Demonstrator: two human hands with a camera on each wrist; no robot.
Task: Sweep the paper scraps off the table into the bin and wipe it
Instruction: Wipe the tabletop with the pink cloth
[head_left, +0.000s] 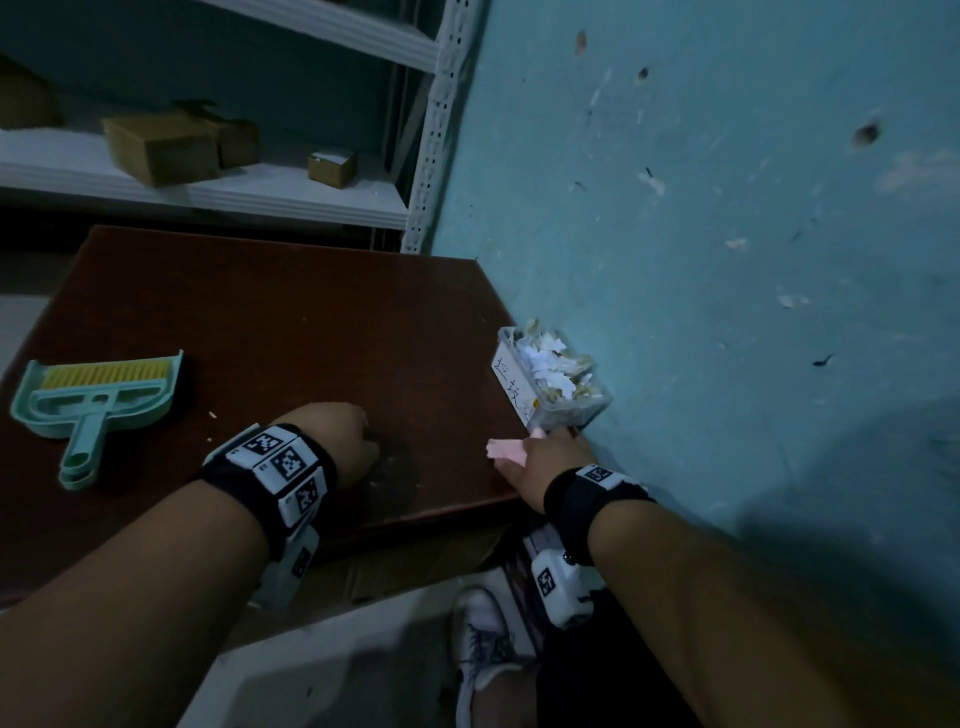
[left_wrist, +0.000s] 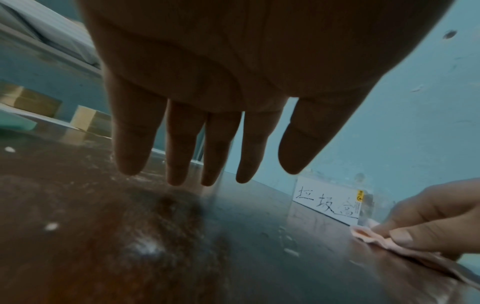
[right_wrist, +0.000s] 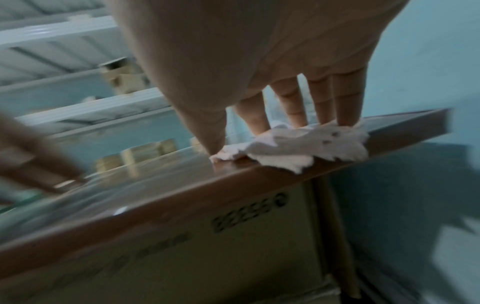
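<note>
1. Right hand (head_left: 540, 462): pressed flat on a pale pink cloth (head_left: 506, 451) at the near right corner of the table (head_left: 291, 322), fingers (right_wrist: 346, 107) straight and bearing down, thumb planted on the cloth's left edge; nothing curled round it.
2. Left hand (left_wrist: 207, 98): spread, fingers straight and slightly apart, poised just above the tabletop near its front edge; holding nothing. Contact with the wood not clear.
3. Cloth: crumpled, lying along the table's right edge, partly overhanging it in the right wrist view, just in front of the bin (head_left: 550, 384).
4. Bin: clear box with a handwritten label, standing at the right edge against the blue wall (head_left: 727, 234), already heaped with paper scraps (head_left: 545, 364).
5. Unwiped surface: stretching leftward and away from the cloth, long axis running from the right-hand corner toward the dustpan and brush (head_left: 98, 400) at the far left. A few small white flecks (left_wrist: 52, 226) lying on the wood between the hands and the dustpan.
6. Judgement: sweeping seemingly done, wiping in hand; right hand the nearer and the one on the cloth, so a stroke leftward across the top, away from the bin, looks called for.
7. Risk: cloth slipping off the overhanging edge, or flecks pushed toward the front edge rather than the bin.
</note>
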